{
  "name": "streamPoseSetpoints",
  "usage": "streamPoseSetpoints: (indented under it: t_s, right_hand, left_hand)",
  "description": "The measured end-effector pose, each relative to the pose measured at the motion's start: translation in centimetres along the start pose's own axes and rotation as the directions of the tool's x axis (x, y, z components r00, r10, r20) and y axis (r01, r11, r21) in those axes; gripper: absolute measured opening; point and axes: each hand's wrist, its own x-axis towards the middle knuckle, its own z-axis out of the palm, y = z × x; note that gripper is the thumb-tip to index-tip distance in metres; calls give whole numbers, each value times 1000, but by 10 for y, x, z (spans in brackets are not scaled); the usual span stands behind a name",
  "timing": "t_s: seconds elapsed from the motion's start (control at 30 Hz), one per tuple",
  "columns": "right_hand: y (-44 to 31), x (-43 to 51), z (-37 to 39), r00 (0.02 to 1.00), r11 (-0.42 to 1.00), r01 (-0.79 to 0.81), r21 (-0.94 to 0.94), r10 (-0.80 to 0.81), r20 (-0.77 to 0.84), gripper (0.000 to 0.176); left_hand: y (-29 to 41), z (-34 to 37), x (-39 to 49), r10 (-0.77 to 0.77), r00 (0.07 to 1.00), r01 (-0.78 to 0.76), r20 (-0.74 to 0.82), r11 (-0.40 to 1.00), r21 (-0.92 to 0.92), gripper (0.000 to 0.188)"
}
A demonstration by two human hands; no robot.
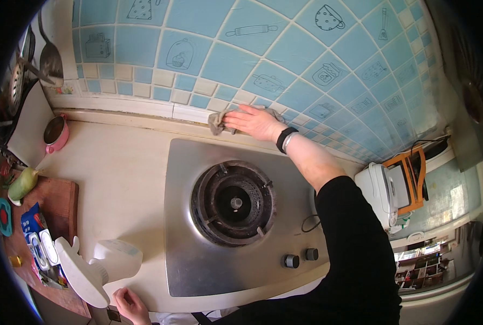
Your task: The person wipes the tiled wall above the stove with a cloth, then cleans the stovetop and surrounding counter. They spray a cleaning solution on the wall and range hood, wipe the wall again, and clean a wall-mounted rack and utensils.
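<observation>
My right hand [254, 123] presses a crumpled grey-beige cloth [217, 123] against the foot of the blue tiled wall [241, 57], behind the stove. Its fingers lie extended over the cloth, and a black band circles the wrist. Below it is a stainless steel gas stove [184, 268] with a round black burner [234, 203] and two dark knobs [292, 261]. At the counter's front edge my left hand [131, 304] rests with curled fingers; whether it holds anything cannot be told. Just above and left of it stands a white trigger spray bottle [119, 262].
At the left are a wooden cutting board [69, 203], a green vegetable [23, 186], a packet of wipes [40, 243] and a pink pot [57, 133]. Utensils, including a spatula [51, 61], hang at the upper left. A white appliance [375, 195] stands at the right.
</observation>
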Motion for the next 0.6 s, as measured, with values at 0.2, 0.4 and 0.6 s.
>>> streamPoseSetpoints:
  t_s: [0.2,0.4,0.6]
  right_hand:
    - [143,-13,-111,902,917,-368,156,393,-181,41]
    - [216,68,-159,553,774,-609,173,571,-607,41]
    - [58,74,-50,965,860,-261,-439,235,-114,52]
  left_hand:
    - [4,-1,1,17,1000,-18,18,997,70,10]
    - [8,-1,2,136,991,-130,-16,971,202,12]
    - [15,-6,8,84,994,-88,63,995,55,14]
